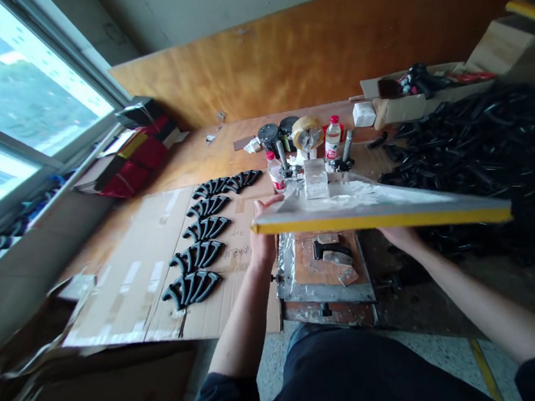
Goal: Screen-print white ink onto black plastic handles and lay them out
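A screen-printing frame [380, 218] with a yellow front edge and pale smears on top is raised and tilted above a jig. My left hand [264, 230] is closed around its left edge, thumb on the upper side. Below the frame's front edge is my right hand [397, 235]; its fingers are hidden, so whether it grips cannot be told. Under the frame, a black curved handle-like part [332, 250] lies on the jig plate [305, 273], among clear plastic or tape. A pale block [316, 179] sits by the frame's back.
Several black curved parts [193, 288] lie in rows on cardboard [136, 280] to the left. A big heap of black parts [475, 157] fills the right. Behind stand red-capped bottles [332, 137], a tape roll [307, 133], black tubs [269, 137] and clamp posts [348, 146].
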The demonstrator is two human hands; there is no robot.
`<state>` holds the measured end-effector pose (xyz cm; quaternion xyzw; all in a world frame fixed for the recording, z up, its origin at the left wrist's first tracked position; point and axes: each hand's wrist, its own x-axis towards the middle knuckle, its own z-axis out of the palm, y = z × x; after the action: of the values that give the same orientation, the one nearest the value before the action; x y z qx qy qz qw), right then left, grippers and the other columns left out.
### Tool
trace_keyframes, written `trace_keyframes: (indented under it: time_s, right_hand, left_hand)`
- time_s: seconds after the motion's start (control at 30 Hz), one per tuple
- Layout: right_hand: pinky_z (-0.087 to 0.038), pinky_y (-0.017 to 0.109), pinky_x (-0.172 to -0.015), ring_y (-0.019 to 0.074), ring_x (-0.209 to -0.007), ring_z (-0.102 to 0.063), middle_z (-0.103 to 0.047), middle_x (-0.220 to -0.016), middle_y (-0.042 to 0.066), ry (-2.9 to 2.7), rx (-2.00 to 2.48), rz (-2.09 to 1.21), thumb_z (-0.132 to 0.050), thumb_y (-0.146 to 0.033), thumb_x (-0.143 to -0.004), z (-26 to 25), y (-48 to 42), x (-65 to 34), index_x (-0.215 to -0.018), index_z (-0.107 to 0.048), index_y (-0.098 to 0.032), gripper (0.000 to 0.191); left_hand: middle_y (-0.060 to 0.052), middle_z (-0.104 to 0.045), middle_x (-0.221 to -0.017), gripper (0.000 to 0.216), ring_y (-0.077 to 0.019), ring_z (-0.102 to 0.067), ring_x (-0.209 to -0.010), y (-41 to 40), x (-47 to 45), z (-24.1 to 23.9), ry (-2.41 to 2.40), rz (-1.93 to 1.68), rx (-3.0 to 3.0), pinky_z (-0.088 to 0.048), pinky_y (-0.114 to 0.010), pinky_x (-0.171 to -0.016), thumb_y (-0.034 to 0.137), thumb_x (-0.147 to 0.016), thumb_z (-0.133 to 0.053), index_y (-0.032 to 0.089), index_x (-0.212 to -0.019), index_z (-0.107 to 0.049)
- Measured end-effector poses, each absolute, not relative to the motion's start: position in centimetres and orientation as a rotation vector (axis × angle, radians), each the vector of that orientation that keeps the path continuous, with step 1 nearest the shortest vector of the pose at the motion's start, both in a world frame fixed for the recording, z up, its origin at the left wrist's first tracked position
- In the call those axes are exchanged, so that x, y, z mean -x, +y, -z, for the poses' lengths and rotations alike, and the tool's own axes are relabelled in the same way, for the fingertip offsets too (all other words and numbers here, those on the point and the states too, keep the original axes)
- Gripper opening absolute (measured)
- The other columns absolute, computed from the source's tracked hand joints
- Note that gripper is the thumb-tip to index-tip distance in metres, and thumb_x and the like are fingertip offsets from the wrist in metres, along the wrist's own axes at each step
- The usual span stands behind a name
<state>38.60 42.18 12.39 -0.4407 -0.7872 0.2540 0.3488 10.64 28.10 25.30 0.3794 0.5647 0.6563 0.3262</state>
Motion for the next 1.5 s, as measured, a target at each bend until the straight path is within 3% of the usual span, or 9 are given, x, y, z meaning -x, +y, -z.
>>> trace_keyframes:
  time_s: [0.13, 0.3, 0.37, 0.5, 0.73, 0.9, 1.23, 1.37, 1.5]
  right_hand:
    - [-0.056, 0.035, -0.078, 0.0203, -0.082, -0.067, -0.07, -0.102, 0.013, -1.854, 1.242, -0.519, -0.045, -0.038, -0.091, -13.9, 45.8, -39.0, -0.112, -0.067, -0.008, 0.042]
    - [-0.044, 0.044, -0.101, 0.0302, -0.125, -0.049, -0.042, -0.146, 0.017, -2.275, 0.904, -0.327, -0.071, -0.026, -0.077, -16.8, 43.3, -30.8, -0.138, -0.048, -0.016, 0.066]
    - [-0.045, 0.042, -0.099, 0.0298, -0.122, -0.051, -0.052, -0.136, 0.016, -2.436, 0.936, -0.305, -0.07, -0.022, -0.077, -17.2, 42.1, -27.9, -0.133, -0.051, -0.016, 0.06]
    - [-0.048, 0.034, -0.085, 0.0254, -0.096, -0.062, -0.069, -0.099, 0.009, -2.686, 1.019, -0.411, -0.062, -0.022, -0.083, -16.1, 39.8, -26.5, -0.1, -0.065, -0.019, 0.017]
    - [-0.044, 0.026, -0.083, 0.0184, -0.097, -0.063, -0.07, -0.102, 0.002, -2.871, 0.443, -0.673, -0.049, -0.002, -0.076, -14.5, 36.8, -32.1, -0.097, -0.071, -0.025, 0.039]
    - [-0.045, 0.027, -0.077, 0.0188, -0.09, -0.065, -0.072, -0.091, -0.001, -2.832, 0.582, -0.679, -0.055, -0.01, -0.077, -15.6, 37.4, -31.6, -0.088, -0.073, -0.027, 0.027]
    - [-0.048, 0.028, -0.076, 0.0188, -0.088, -0.066, -0.071, -0.102, 0.0, -2.705, 0.674, -0.584, -0.06, -0.021, -0.085, -15.2, 36.5, -30.3, -0.11, -0.069, -0.029, 0.029]
    - [-0.048, 0.03, -0.077, 0.0206, -0.092, -0.065, -0.069, -0.113, 0.001, -2.5, 0.891, -0.441, -0.069, -0.027, -0.081, -18.8, 41.3, -28.1, -0.138, -0.05, -0.033, 0.06]
    - [-0.048, 0.031, -0.072, 0.0197, -0.076, -0.065, -0.072, -0.092, 0.004, -2.163, 1.105, -0.445, -0.061, -0.038, -0.086, -20.4, 47.0, -32.2, -0.135, -0.053, -0.025, 0.051]
  left_hand:
    - [0.0, -0.058, -0.065, 0.057, -0.0088, -0.047, -0.052, 24.4, -9.8, -19.9, 1.663, -1.362, -0.911, -0.035, -0.02, -0.047, 0.064, -0.084, -0.05, 0.015, -0.105, -0.07]
    - [0.007, -0.047, -0.058, 0.071, -0.0065, -0.038, -0.049, 23.2, -9.6, -11.2, 1.811, -1.178, -0.943, -0.029, -0.018, -0.047, 0.048, -0.08, -0.062, 0.02, -0.143, -0.045]
    - [0.008, -0.047, -0.059, 0.07, -0.007, -0.039, -0.05, 23.5, -9.5, -9.1, 1.891, -1.125, -0.967, -0.031, -0.018, -0.049, 0.045, -0.082, -0.059, 0.022, -0.146, -0.041]
    - [0.005, -0.052, -0.064, 0.065, -0.009, -0.045, -0.055, 23.8, -9.0, -7.6, 1.962, -1.051, -1.004, -0.034, -0.02, -0.052, 0.048, -0.083, -0.056, 0.023, -0.142, -0.046]
    - [0.001, -0.06, -0.074, 0.062, -0.012, -0.053, -0.063, 23.7, -8.8, -7.2, 1.958, -1.02, -1.017, -0.037, -0.022, -0.055, 0.051, -0.085, -0.053, 0.021, -0.14, -0.048]
    - [0.001, -0.062, -0.074, 0.062, -0.0123, -0.055, -0.063, 23.7, -8.9, -7.4, 1.952, -1.026, -0.996, -0.038, -0.022, -0.055, 0.05, -0.085, -0.053, 0.019, -0.139, -0.049]
    - [0.005, -0.053, -0.064, 0.063, -0.0093, -0.046, -0.055, 23.6, -9.1, -8.8, 1.888, -1.09, -0.959, -0.034, -0.02, -0.052, 0.049, -0.082, -0.058, 0.018, -0.137, -0.051]
    - [0.007, -0.049, -0.06, 0.07, -0.0071, -0.04, -0.049, 23.1, -9.3, -12.4, 1.735, -1.203, -0.903, -0.029, -0.018, -0.047, 0.051, -0.08, -0.063, 0.023, -0.142, -0.043]
    - [0.003, -0.058, -0.07, 0.05, -0.0073, -0.046, -0.05, 23.7, -10.1, -18.2, 1.561, -1.425, -0.858, -0.036, -0.019, -0.047, 0.062, -0.082, -0.055, 0.02, -0.109, -0.064]
